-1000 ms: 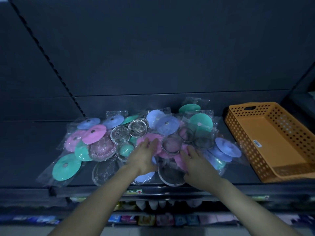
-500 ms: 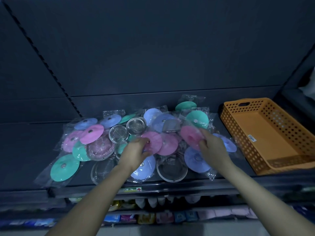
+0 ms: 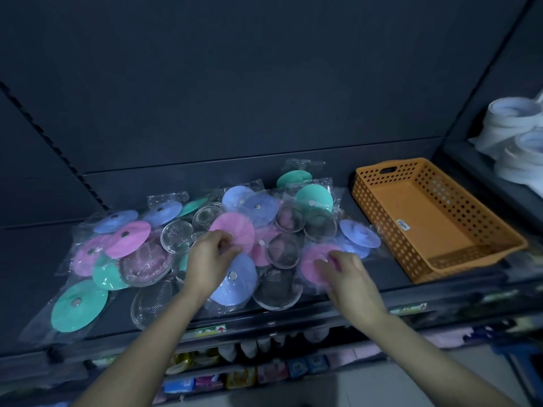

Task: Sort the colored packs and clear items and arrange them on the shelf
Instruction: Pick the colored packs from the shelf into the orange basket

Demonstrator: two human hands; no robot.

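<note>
Sorting's barely begun, I'd say: the colored packs and clear items lie in one mixed pile across the shelf [image 3: 390, 268], pinks, blues and greens overlapping, w/ mesh strainers [image 3: 177, 236] in clear bags wedged btw them. The L hand [image 3: 211, 257] has its fingers curled, thumb and forefinger pinching the edge of the centre pink pack [image 3: 235, 230]. That pack sits tilted up on the heap, prob. so it can come free w/o dragging the slippery bags around it. The wrist hangs over a blue pack [image 3: 235, 286] nr the shelf's front edge. The R hand [image 3: 343, 274] lies w/ fingers bent over the right pink pack [image 3: 314, 267], touching it. Whether it's gripping or just pressing down I can't tell, as the fingers are blurred. Both hands on pink looks like colour grouping: pinks first, maybe to join the two pink packs [image 3: 127, 239] lying together at the left of the pile. A green pack [image 3: 79, 306] sits at the far left front, a little apart from the rest. The orange basket [image 3: 470, 257] stands just right of the pile, w/ nothing in it that I can see. It's a likely bin for one sort, poss. the strainers, though that's a guess. White rolls [image 3: 517, 124] on the next unit, far right, don't seem part of this.
</note>
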